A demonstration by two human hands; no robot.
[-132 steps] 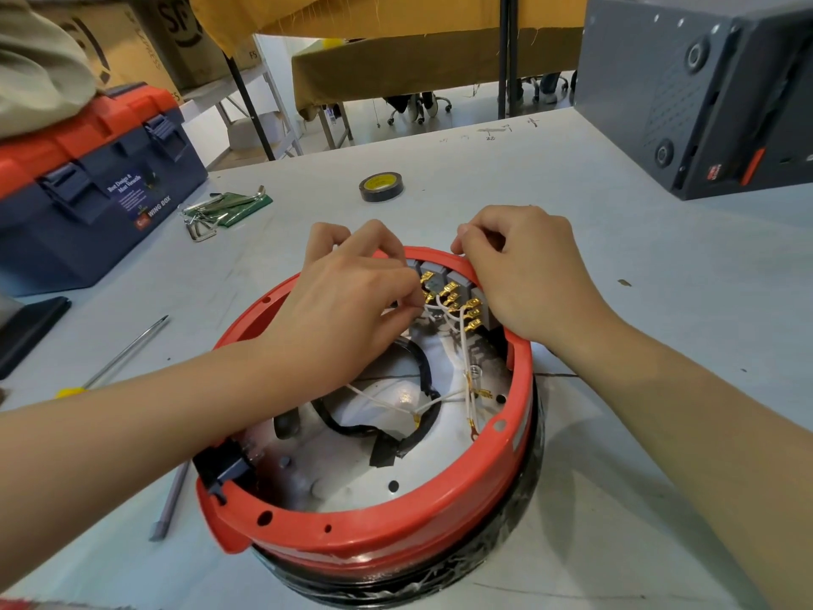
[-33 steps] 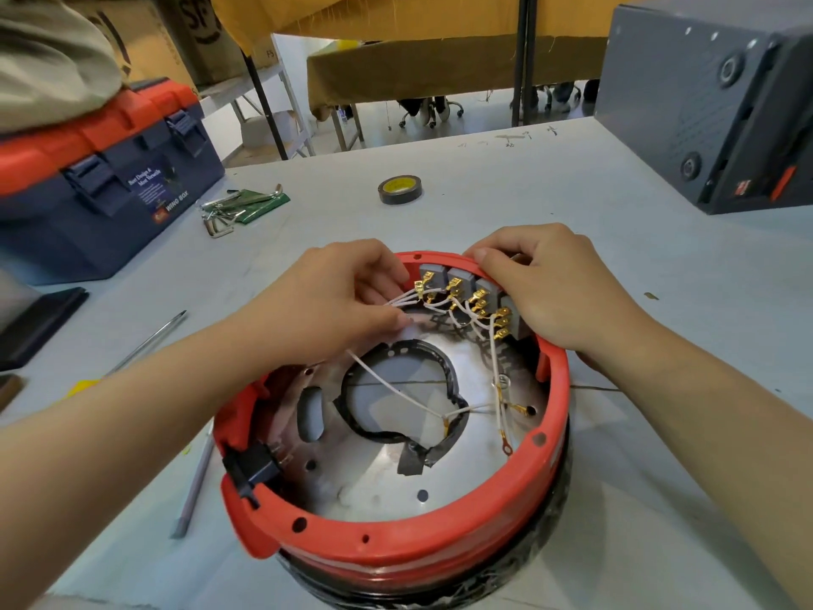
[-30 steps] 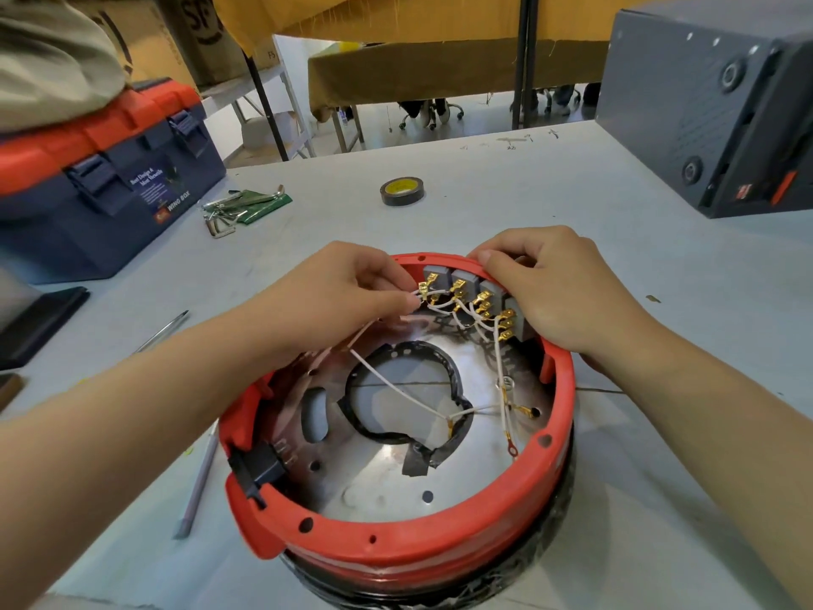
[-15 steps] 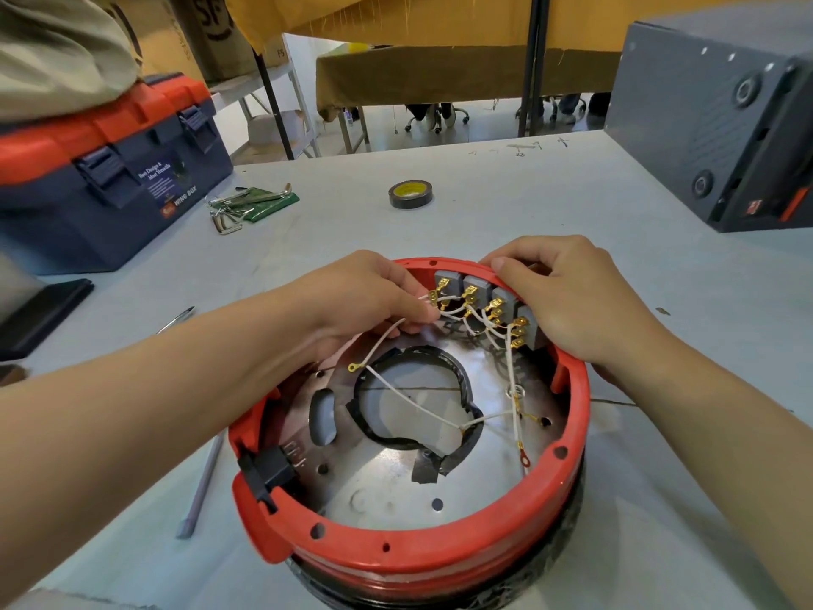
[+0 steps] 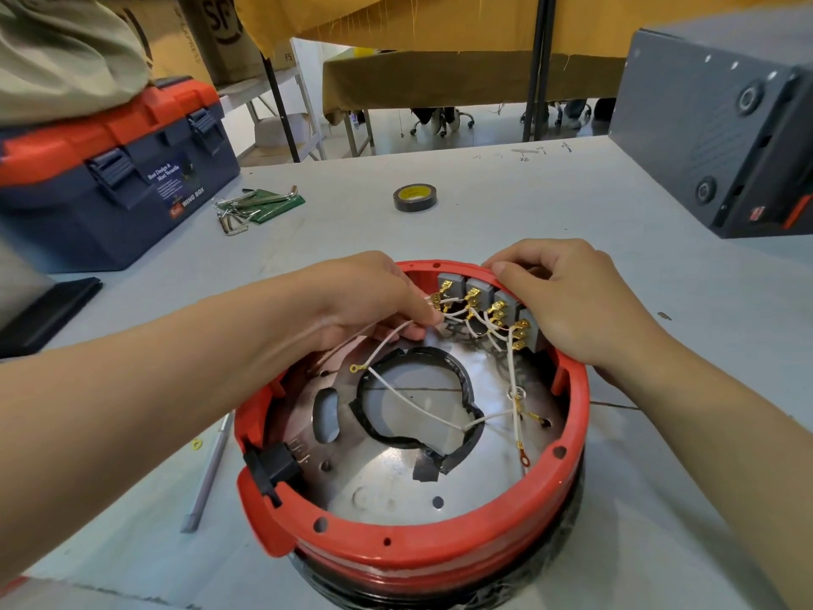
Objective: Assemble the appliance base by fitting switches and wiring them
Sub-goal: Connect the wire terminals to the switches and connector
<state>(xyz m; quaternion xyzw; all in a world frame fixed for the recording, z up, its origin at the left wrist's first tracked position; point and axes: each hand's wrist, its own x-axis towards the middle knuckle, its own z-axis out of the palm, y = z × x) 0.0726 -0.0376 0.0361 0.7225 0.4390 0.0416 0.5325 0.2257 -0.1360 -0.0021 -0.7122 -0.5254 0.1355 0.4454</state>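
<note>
At centre frame, the red appliance base (image 5: 413, 552) sits on the grey counter (image 5: 638, 275), four grey switches (image 5: 479, 290) seated along its far rim. The left hand (image 5: 365, 297) pinches a white wire (image 5: 387, 345) near the leftmost switch; its connector should probably go on straight and be pressed fully home. The right hand (image 5: 567, 301), fingers curled over the rim, steadies the switches.

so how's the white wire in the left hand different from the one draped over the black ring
The pinched wire runs from the left hand to a loose gold ring terminal, hanging clear. The draped wire lies slack across the black ring, its ends joined to other wires. Both are thin and white.
</note>
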